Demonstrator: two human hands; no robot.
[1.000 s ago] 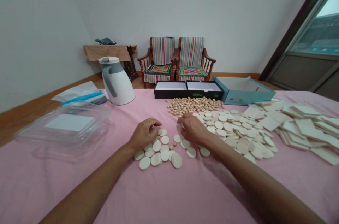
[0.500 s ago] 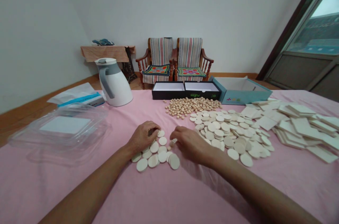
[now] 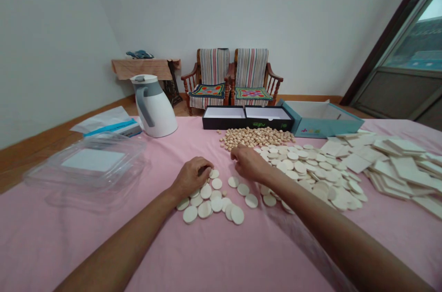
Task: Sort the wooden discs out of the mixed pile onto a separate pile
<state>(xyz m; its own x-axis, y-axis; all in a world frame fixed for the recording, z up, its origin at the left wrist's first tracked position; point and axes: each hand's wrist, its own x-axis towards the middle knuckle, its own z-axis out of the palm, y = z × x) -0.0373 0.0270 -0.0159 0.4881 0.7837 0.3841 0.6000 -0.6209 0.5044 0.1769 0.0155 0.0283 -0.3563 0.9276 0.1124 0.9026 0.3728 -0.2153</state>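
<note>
My left hand (image 3: 193, 176) rests on the pink cloth with its fingers curled in, at the upper left edge of a small group of pale wooden discs (image 3: 205, 209). What its fingertips hold, if anything, is hidden. My right hand (image 3: 249, 163) is at the near left edge of a pile of small round wooden beads (image 3: 258, 137), fingers bent downward and drawn together. Its fingertips are hidden from me. Between the hands lie a few loose discs (image 3: 243, 189) and one single bead (image 3: 224, 194). A large heap of discs (image 3: 324, 177) spreads under and beyond my right forearm.
Square wooden tiles (image 3: 402, 167) are stacked loosely at the right. Behind the beads stand a black two-part box (image 3: 224, 124) and a light blue box (image 3: 328, 129). On the left are a white jug (image 3: 160, 114), a clear plastic container (image 3: 86, 177) and a blue-white carton (image 3: 115, 128).
My right hand has moved away from the small disc group, up to the beads, uncovering loose discs. My left hand stays by the discs. The whole view has shifted slightly.
</note>
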